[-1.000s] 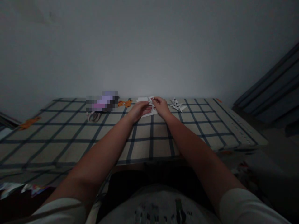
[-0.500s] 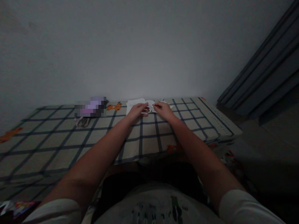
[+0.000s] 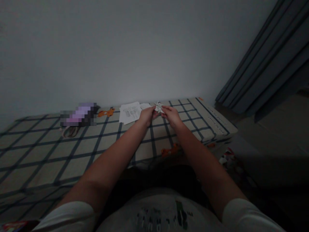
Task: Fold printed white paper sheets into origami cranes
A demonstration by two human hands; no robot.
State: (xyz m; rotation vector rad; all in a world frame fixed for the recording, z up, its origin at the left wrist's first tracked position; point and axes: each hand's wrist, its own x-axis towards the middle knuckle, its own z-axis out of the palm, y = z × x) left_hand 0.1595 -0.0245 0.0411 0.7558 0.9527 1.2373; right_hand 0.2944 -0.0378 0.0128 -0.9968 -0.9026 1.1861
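Note:
Between my two hands is a small spiky piece of folded or crumpled white paper (image 3: 158,107) with some dark marks on it. My left hand (image 3: 147,116) grips its left side, fingers closed and partly hidden behind the paper. On the other side, my right hand (image 3: 172,115) pinches its right edge with thumb and fingertips. Just left of my left hand lie several printed white sheets (image 3: 130,112), flat and overlapping. The corner of another sheet (image 3: 145,105) shows behind that hand.
A checked cloth (image 3: 101,145) with bear patterns covers the bed-like surface, which meets a bare wall (image 3: 145,48). A blurred purple item (image 3: 80,113) with a looped cord (image 3: 70,131) lies at the left. Dark curtains (image 3: 256,64) hang at the right.
My hands have come together around the spiky paper, which lay behind my right hand before. The printed sheets are more uncovered now. The view has turned slightly right.

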